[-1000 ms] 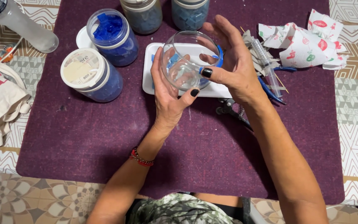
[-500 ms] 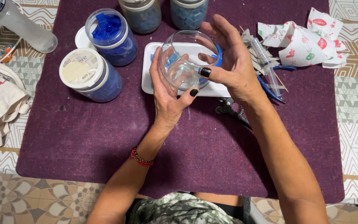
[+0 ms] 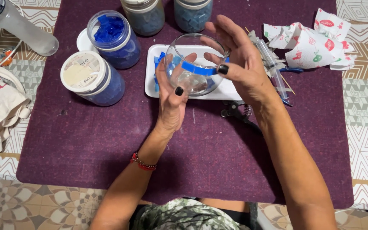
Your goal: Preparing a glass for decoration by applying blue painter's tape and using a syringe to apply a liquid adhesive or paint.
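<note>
Above the white tray [image 3: 150,68] on the purple counter [image 3: 107,140], the glass bowl [image 3: 192,64] has barely shifted. The left hand [image 3: 171,98] cradles it; the right hand [image 3: 239,64] presses a blue tile [image 3: 199,69] against it.

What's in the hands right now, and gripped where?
A clear round glass bowl, held above the white tray. The left hand cups its lower side; the right hand presses a blue strip against its side wall.
</note>
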